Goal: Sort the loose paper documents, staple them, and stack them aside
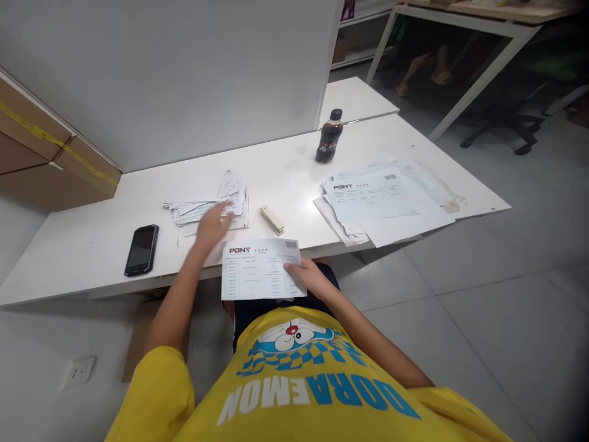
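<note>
In the head view, my right hand (307,275) grips the right edge of a printed paper form (257,276) headed PONY, held over my lap at the table's front edge. My left hand (214,224) reaches over the table to an untidy pile of paper slips (196,213); its fingers are spread and slightly blurred, and whether they touch the top slip I cannot tell. A cream stapler (272,220) lies between that pile and a second stack of PONY forms (368,199) on the right.
A dark cola bottle (329,136) stands upright behind the right stack. A black phone (142,250) lies at the left front. Cardboard boxes (87,166) stand at the far left, and a grey partition (193,67) borders the table's back. Another person's feet (442,75) show under a far desk.
</note>
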Motion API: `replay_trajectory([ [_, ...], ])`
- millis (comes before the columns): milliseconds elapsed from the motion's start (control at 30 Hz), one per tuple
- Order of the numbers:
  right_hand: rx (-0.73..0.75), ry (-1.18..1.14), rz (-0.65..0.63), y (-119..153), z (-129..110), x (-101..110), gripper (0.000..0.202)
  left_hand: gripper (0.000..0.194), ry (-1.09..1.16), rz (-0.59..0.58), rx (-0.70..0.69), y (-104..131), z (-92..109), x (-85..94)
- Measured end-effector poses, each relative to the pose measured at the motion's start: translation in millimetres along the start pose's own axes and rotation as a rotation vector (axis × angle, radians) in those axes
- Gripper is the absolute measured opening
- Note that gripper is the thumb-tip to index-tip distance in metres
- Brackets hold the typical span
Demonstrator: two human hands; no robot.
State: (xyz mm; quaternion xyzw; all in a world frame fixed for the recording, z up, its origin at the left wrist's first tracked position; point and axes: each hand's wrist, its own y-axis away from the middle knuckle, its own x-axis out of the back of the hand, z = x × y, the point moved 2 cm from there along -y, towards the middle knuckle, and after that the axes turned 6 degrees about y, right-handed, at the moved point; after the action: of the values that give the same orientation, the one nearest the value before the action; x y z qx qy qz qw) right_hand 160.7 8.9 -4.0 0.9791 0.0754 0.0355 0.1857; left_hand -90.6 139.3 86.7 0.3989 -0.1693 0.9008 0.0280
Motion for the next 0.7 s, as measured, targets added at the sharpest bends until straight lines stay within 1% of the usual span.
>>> replay_trajectory([
  [33, 0.022, 0.045, 0.035, 0.7, 1.1, 4.8, 0.029, 0.043, -0.092, 0.039, 0.055, -19.8, -20.0, 8.1],
  [67, 0.036, 0.078, 0.064, 1.5, 2.8, 9.1, 0.03, 0.05, -0.18, 0.054, 0.1, -35.0, -38.9, 14.0],
  [100, 0.041, 0.095, 0.082, 2.4, 5.1, 12.9, 0.032, 0.054, -0.245, 0.035, 0.13, -45.1, -55.9, 17.2],
  [167, 0.024, 0.08, 0.092, 4.3, 11.3, 17.9, 0.036, 0.051, -0.325, 0.001, 0.147, -51.4, -80.5, 17.3],
  [233, 0.007, 0.031, 0.093, 5.3, 18.0, 19.9, 0.039, 0.039, -0.373, 0.029, 0.13, -46.3, -91.5, 12.2],
  [333, 0.0, -0.007, 0.111, 3.9, 26.3, 19.6, 0.039, 0.025, -0.43, 0.127, 0.092, -35.9, -89.8, 4.4],
  [433, -0.032, -0.029, 0.16, -0.1, 31.4, 20.1, 0.035, 0.021, -0.442, 0.153, 0.065, -29.1, -80.7, 1.2],
  [500, -0.071, -0.052, 0.177, -2.3, 32.6, 21.6, 0.034, 0.02, -0.427, 0.169, 0.076, -20.5, -73.7, 1.3],
  [600, -0.113, -0.092, 0.153, -3.3, 31.1, 24.4, 0.037, 0.02, -0.39, 0.241, 0.094, 6.5, -59.0, 2.0],
  [700, -0.125, -0.127, 0.143, -3.1, 29.5, 26.1, 0.038, 0.018, -0.277, 0.353, 0.082, 47.4, -36.0, 2.2],
])
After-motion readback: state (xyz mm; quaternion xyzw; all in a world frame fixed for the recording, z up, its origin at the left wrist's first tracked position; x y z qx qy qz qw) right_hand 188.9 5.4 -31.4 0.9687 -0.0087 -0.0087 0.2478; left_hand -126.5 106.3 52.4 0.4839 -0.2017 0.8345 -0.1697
